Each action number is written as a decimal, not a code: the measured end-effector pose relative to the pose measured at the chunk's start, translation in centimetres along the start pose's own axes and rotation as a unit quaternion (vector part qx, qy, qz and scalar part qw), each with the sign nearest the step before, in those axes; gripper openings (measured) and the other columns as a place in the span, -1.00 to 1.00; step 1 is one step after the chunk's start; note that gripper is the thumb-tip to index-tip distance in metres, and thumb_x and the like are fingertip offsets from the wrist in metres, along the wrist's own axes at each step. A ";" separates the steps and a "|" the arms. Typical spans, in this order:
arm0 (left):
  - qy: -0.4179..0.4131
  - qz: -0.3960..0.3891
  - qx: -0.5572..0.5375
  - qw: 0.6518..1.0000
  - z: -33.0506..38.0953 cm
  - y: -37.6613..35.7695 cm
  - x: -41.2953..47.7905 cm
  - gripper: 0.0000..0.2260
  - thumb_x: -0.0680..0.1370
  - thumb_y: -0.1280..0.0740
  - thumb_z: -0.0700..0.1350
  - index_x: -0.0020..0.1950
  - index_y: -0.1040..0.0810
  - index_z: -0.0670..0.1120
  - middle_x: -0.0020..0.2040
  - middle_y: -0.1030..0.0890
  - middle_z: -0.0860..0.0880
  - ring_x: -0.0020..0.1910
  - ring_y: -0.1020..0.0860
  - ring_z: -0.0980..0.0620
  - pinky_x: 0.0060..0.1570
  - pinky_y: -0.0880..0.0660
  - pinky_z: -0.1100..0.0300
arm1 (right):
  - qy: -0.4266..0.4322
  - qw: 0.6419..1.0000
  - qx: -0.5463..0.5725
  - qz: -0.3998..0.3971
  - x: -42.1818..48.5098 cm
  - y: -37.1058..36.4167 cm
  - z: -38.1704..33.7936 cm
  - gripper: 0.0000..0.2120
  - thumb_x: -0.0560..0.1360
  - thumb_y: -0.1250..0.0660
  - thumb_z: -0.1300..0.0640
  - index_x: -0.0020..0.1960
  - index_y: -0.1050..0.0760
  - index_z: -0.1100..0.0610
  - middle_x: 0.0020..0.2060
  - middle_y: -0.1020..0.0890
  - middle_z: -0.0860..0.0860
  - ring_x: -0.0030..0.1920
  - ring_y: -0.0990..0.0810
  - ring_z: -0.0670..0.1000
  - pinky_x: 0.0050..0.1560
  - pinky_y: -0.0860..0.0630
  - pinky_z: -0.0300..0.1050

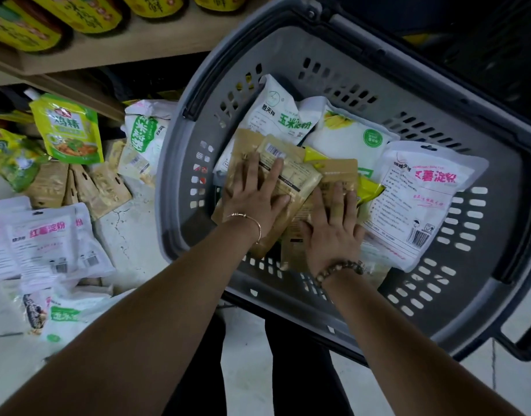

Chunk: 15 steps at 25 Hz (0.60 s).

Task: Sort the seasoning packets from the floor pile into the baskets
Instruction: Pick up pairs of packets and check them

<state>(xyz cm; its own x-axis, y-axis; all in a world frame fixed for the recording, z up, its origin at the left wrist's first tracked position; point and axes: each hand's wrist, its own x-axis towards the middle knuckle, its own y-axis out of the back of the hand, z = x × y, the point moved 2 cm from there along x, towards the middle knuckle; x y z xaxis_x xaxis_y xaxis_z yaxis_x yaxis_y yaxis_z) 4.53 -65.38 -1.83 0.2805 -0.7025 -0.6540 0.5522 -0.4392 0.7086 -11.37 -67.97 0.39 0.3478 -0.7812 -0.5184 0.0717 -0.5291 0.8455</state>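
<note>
A grey plastic basket (342, 52) stands on the floor in front of me, holding white starch bags (291, 115) and brown kraft packets (300, 175). My left hand (253, 196) lies flat, fingers spread, on the brown packets at the basket's left. My right hand (333, 229) lies flat on another brown packet (339, 172) beside it. A white bag with pink lettering (423, 199) leans at the right inside the basket. The floor pile (57, 211) of white, green and brown packets lies to the left.
A wooden shelf (132, 43) with yellow packages runs along the top left. A green chicken-powder pouch (69, 130) stands under it. The basket's handle (525, 340) sticks out at the lower right. My dark trousers (288, 370) show below.
</note>
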 end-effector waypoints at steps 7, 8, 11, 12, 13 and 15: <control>-0.009 -0.017 0.014 1.000 0.1 0.7 0.2 -0.37 0.57 -0.01 0.25 0.45 0.35 0.23 0.51 0.34 -0.02 0.50 0.20 -0.18 0.40 0.00 -0.21 | -0.018 0.999 0.007 -0.035 0.3 0.6 -0.3 -0.37 0.53 -0.10 -0.17 0.51 0.10 -0.13 0.51 0.21 -0.05 0.50 0.23 0.07 0.42 0.04 0.16; -0.009 -0.016 0.015 1.000 0.1 1.3 -0.1 -0.38 0.57 -0.04 0.23 0.48 0.29 0.21 0.52 0.29 -0.03 0.51 0.18 -0.18 0.41 -0.01 -0.19 | -0.021 0.999 0.005 -0.042 0.4 1.2 -0.5 -0.37 0.53 -0.14 -0.14 0.51 0.06 -0.12 0.52 0.16 -0.02 0.50 0.22 0.07 0.43 0.08 0.16; 0.009 0.006 -0.026 1.000 0.3 3.8 -1.4 -0.46 0.59 -0.08 0.15 0.52 0.03 0.12 0.56 0.10 -0.03 0.52 0.05 -0.13 0.39 -0.13 -0.13 | -0.029 0.998 0.006 -0.055 0.5 3.6 -1.3 -0.40 0.53 -0.18 -0.05 0.51 -0.03 -0.08 0.53 0.07 0.02 0.51 0.16 0.09 0.48 0.17 0.15; 0.022 0.021 -0.049 0.998 0.3 4.9 -2.1 -0.50 0.59 -0.10 0.12 0.51 -0.06 0.09 0.55 -0.01 -0.04 0.50 -0.06 -0.13 0.35 -0.21 -0.11 | -0.030 0.998 0.013 -0.060 0.5 4.5 -1.9 -0.40 0.53 -0.18 -0.02 0.51 -0.03 -0.05 0.53 0.06 0.04 0.51 0.14 0.09 0.48 0.17 0.14; 0.031 0.035 -0.068 0.997 0.3 5.9 -3.0 -0.53 0.59 -0.11 0.09 0.48 -0.14 0.06 0.52 -0.13 -0.05 0.45 -0.19 -0.14 0.29 -0.28 -0.09 | -0.026 0.997 0.018 -0.064 0.4 5.4 -2.5 -0.40 0.54 -0.17 0.00 0.51 -0.03 -0.03 0.53 0.05 0.05 0.51 0.12 0.10 0.48 0.16 0.12; 0.034 0.061 -0.116 0.991 0.2 8.0 -4.9 -0.60 0.58 -0.14 0.07 0.40 -0.30 0.02 0.38 -0.37 -0.07 0.28 -0.41 -0.14 0.19 -0.42 -0.03 | -0.003 0.998 0.027 -0.056 -0.1 7.4 -4.2 -0.39 0.54 -0.18 0.03 0.52 -0.02 -0.01 0.53 0.02 0.07 0.51 0.07 0.12 0.47 0.14 0.10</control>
<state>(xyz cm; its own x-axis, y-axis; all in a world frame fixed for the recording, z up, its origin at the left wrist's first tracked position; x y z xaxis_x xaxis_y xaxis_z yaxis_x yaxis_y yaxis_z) 7.42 -65.50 7.08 0.4042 -0.6996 -0.5892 0.6748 -0.2068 0.7085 -6.95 -70.43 7.18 0.3355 -0.7175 -0.6104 0.0595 -0.6305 0.7739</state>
